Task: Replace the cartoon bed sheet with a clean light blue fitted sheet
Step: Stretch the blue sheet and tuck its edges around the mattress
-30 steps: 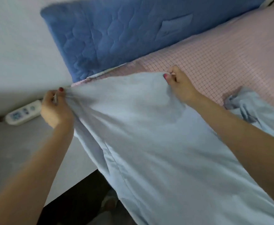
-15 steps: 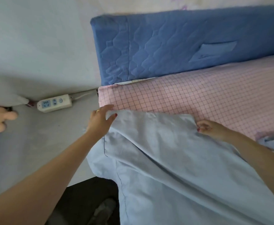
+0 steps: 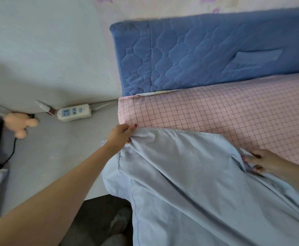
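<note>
Two bare hands work on a wide light blue cotton fitted sheet, which lies crumpled over the near part of the bed and hangs down over its left edge. Under it the mattress wears a pink cover with a thin dark grid, and this cover is still bare along the head end. A dark blue quilted headboard pad stands behind the mattress, against the wall. On the grey floor, just left of the bed corner, lies a white power strip with blue sockets, and further left a small peach-coloured toy figure. The left hand pinches the upper edge of the sheet near the mattress corner; its grip is closed on the cloth. The right hand has its fingers curled around a fold of the same sheet.
</note>
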